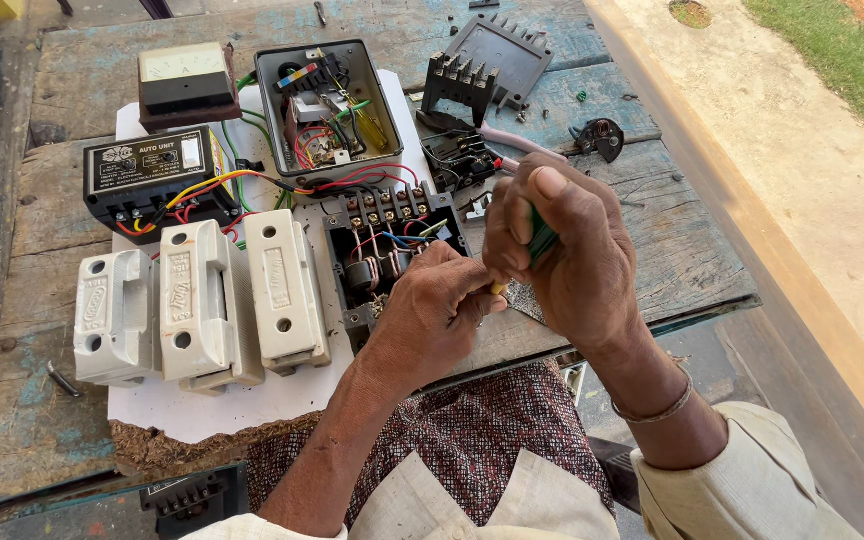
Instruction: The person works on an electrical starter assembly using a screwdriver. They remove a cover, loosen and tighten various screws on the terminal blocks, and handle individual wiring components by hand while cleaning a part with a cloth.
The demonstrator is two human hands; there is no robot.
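Green plastic shows between the fingers of my right hand [562, 255]: it is the handle of a screwdriver [540, 240], which I grip in a closed fist with my thumb laid over the top, the tool pointing down and towards my left hand [434, 312]. My left hand is curled, its fingertips pinched at the yellowish lower end of the tool, and it rests against the front right corner of the black contactor block [384, 255], just below its row of brass terminal screws and the red, blue and yellow wires inside it. The block sits on a white sheet [252, 400] spread over the worn wooden workbench [42, 430]. To its left, just beside it, stand three white porcelain fuse carriers [197, 305] in a row, touching one another. Behind them lies a black control unit [152, 180] with red and yellow leads, and behind that a panel meter [184, 82] with a pale dial. An open grey metal box [327, 105] full of wiring stands behind the contactor block. Further right on the bench lie a black finned cover [487, 60] and a smaller black relay part [457, 160], well apart from my hands. A thin metal bangle [657, 408] circles my right wrist, and checked cloth [472, 430] covers my lap below the bench edge.
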